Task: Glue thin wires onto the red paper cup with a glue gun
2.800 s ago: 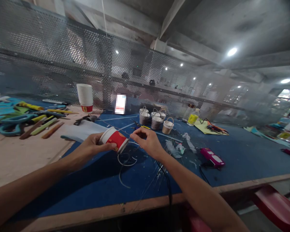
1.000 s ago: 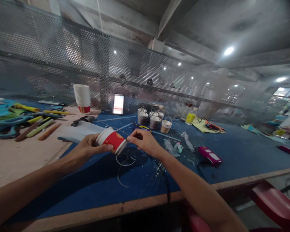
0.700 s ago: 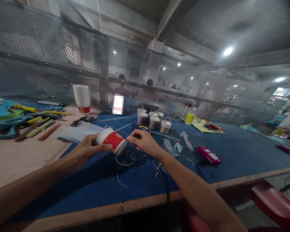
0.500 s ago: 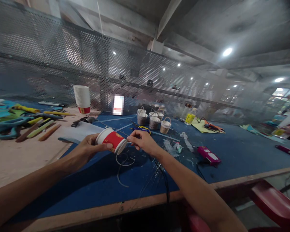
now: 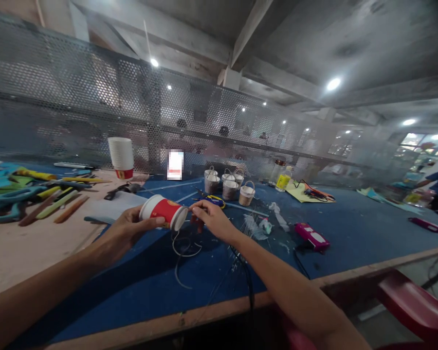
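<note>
My left hand (image 5: pixel 126 228) holds a red and white paper cup (image 5: pixel 162 211) on its side above the blue table mat (image 5: pixel 343 233), its bottom turned to the right. My right hand (image 5: pixel 213 219) is closed at the cup's bottom rim, fingertips pinched there on what looks like a thin pale strand (image 5: pixel 182 250). That strand hangs in loops from the cup down to the mat. Whether the fingers grip the strand or the cup rim I cannot tell.
Several small wrapped baskets (image 5: pixel 226 182) stand behind the cup. A stack of paper cups (image 5: pixel 120 156) is at back left, with scissors and sticks (image 5: pixel 32 199) beside it. A pink tool (image 5: pixel 311 236) with a black cord lies to the right. A perforated metal screen (image 5: pixel 95 112) closes the back.
The view has shifted, so the cup and both hands sit slightly lower and further left. The cup has tilted closer to level. Both hands keep their hold.
</note>
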### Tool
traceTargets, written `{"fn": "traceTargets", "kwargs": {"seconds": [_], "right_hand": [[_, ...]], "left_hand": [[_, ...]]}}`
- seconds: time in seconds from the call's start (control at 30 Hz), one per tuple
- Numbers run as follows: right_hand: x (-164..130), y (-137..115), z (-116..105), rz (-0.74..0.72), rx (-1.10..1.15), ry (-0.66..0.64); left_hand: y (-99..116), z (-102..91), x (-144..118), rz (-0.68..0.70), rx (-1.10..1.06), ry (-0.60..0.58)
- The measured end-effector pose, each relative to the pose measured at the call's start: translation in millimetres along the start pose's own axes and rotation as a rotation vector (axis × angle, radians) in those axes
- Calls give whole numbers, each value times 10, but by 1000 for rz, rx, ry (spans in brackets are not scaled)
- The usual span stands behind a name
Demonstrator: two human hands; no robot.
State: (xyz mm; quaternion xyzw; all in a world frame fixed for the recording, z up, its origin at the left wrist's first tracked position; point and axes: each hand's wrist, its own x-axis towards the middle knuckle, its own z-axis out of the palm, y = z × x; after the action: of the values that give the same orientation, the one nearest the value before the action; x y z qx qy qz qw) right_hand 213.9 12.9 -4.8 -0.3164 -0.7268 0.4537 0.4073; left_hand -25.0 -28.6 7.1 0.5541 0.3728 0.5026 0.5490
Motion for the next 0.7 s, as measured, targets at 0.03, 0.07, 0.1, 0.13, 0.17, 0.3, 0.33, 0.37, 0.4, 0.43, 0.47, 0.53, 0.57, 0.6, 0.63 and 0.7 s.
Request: {"fn": "traceTargets", "kwargs": {"seconds": [0.03,0.07,0.1,0.13,0.17,0.3,0.33,0.37,0.4,0.43,0.47,0.53,0.57,0.6,0.63,0.7], "right_hand": [[-6,-7,9,4,5,1],[-12,-14,17,10,7,-3],[-16,-17,23,15,7,-4],[-19,-17,27,15,3,1],[-21,-15,29,11,-5,12],[-16,8,24,-21,-60,73],[-14,12,21,-24,-73,78],[-14,14,20,-29,-83,81],[-14,13,20,-34,-96,83],[-15,11,22,-44,-116,89],[-17,7,25,-58,-144,98],[-24,-5,34,-96,-221,136],[-30,-12,39,-120,-265,157],[-37,-19,43,-143,-308,172],[-46,-25,46,-167,-348,181],[-65,-33,47,-206,-421,175]], "left_hand": [[-1,-3,5,11,0,19],[-4,-6,11,22,-1,33],[-8,-8,15,31,-2,40],[-12,-9,18,36,-2,41],[-16,-8,19,35,2,37],[-39,-4,20,18,25,-1],[-47,-5,21,15,33,-7],[-55,-6,21,15,43,-11],[-64,-8,20,16,55,-16],[-71,-10,19,17,64,-21],[-76,-11,18,14,67,-28],[-81,-9,12,-2,38,-65],[-81,-4,9,-13,11,-87],[-79,4,5,-26,-14,-103],[-75,15,0,-38,-32,-114],[-65,43,-10,-57,-41,-115]]}}
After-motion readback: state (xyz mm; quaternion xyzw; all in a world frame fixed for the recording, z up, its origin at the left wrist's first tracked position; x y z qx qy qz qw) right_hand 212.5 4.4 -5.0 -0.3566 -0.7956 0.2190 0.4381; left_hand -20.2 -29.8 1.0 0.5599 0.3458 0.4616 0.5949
